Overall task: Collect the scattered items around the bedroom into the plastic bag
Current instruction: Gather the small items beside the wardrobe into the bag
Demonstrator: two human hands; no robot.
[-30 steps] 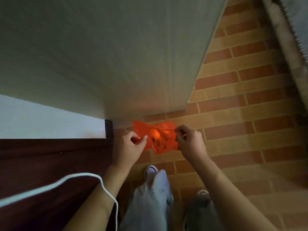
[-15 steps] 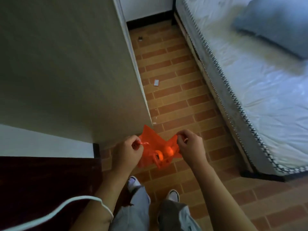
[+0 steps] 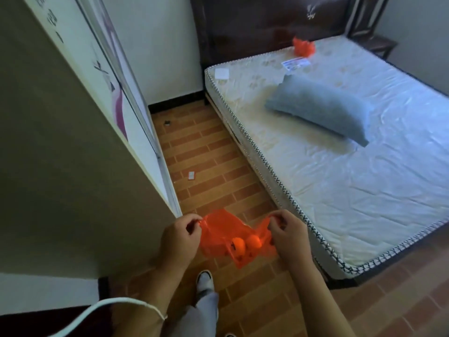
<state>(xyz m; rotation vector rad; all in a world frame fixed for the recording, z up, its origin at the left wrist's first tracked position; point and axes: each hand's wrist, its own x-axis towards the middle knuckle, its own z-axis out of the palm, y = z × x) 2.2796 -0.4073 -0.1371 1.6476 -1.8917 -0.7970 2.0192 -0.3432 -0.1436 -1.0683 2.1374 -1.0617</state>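
An orange plastic bag (image 3: 221,233) hangs between my hands over the brick-patterned floor. My left hand (image 3: 178,238) pinches its left edge and my right hand (image 3: 289,235) pinches its right edge. Two round orange shapes show through the bag's lower part. On the floor ahead lie a small pale flat item (image 3: 191,175) and, farther off by the wall, a small dark item (image 3: 167,122). On the mattress sit a crumpled orange bag (image 3: 303,47), a printed card (image 3: 296,63) and a white square (image 3: 221,74).
A tall wardrobe (image 3: 73,142) stands on my left. The bed (image 3: 340,181) with a blue pillow (image 3: 320,108) fills the right side, leaving a narrow floor aisle between them. A dark headboard (image 3: 267,25) backs the bed. My feet are below the bag.
The view has swung up from the wardrobe side and floor to the whole aisle and bed. Both hands still hold the orange bag, now spread a little wider.
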